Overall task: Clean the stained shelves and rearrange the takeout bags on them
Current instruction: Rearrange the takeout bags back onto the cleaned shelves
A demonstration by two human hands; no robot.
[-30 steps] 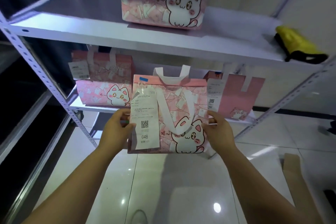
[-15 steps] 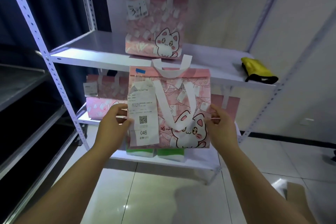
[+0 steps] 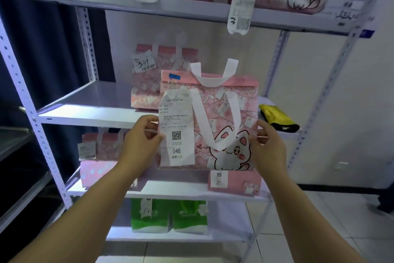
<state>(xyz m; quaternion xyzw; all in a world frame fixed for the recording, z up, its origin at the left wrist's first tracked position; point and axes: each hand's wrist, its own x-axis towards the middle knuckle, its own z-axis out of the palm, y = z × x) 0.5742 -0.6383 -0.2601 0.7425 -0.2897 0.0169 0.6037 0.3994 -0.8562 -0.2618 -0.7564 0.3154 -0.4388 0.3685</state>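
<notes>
Head view: left hand and right hand pinch the bag by both sides, before the shelf front edge; I judge it light, soft, crushable.

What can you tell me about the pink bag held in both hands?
The pink bag looks paper-like, printed with a white cartoon cat, with white strap handles, a folded top and a blue sticker. A receipt reading 046 hangs on its front. It is upright in the air; the left hand and right hand pinch its sides.
</notes>
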